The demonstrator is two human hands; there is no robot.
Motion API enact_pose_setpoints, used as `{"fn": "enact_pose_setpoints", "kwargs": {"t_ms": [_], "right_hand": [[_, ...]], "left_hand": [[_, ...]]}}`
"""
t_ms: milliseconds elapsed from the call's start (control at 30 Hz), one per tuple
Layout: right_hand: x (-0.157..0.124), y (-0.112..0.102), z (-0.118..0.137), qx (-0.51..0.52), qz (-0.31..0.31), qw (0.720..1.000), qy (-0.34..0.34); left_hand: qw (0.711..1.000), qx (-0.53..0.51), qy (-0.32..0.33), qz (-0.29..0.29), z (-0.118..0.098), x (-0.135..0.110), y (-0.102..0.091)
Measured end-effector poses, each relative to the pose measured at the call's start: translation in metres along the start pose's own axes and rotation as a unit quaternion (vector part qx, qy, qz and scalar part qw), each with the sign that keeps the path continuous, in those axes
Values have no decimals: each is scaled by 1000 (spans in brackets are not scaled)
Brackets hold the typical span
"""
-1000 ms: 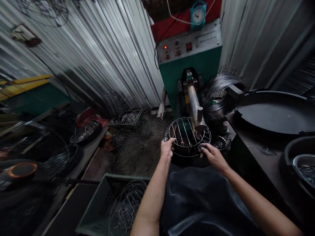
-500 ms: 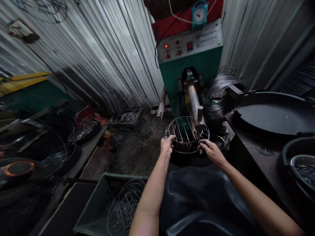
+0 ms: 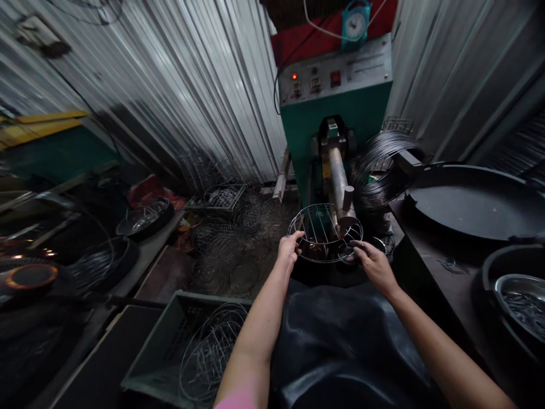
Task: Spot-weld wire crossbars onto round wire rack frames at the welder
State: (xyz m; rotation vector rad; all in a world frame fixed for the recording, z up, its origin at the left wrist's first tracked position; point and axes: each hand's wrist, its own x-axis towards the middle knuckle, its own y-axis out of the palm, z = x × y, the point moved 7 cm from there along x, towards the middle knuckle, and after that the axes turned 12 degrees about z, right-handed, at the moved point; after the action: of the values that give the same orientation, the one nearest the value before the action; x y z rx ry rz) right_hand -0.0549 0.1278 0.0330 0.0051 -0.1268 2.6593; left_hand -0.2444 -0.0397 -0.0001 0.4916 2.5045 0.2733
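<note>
A round wire rack (image 3: pixel 315 232) with straight cross bars is held level below the spot-welding machine's arm. My left hand (image 3: pixel 290 247) is closed on its left rim, thumb on top. My right hand (image 3: pixel 374 266) is at the rack's right side, its fingers pinched together beside the rim; what is between the dark fingertips is too small to make out. Just above the rack's right part is the tip of the machine's metal arm (image 3: pixel 339 176). The arm's end hides some of the rim.
The green machine (image 3: pixel 298 130) has a lit red lamp. A wire coil (image 3: pixel 385 165) hangs at its right. On the right bench (image 3: pixel 430 255) are a large black tray (image 3: pixel 477 199) and a bowl of small metal pieces (image 3: pixel 523 301). A green crate (image 3: pixel 149 352) of wire parts stands at my left.
The view has shifted slightly. My right hand has moved a little right and its fingertips have come up near the rim. My left hand still grips the rack.
</note>
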Motion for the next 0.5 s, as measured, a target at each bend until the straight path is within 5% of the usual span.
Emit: {"fn": "enact_pose_setpoints", "kwargs": {"t_ms": [100,233,500], "right_hand": [[-34,-32,-31,-15,-72,996,43],[-64,-45,-61,7,-68,990,122],[-9,20,8,89,9,996,1]], "left_hand": [[999,6,-44,29,-7,2,-4],[994,43,-85,59,-12,6,-2],[999,-5,19,37,-9,-11,4]]}}
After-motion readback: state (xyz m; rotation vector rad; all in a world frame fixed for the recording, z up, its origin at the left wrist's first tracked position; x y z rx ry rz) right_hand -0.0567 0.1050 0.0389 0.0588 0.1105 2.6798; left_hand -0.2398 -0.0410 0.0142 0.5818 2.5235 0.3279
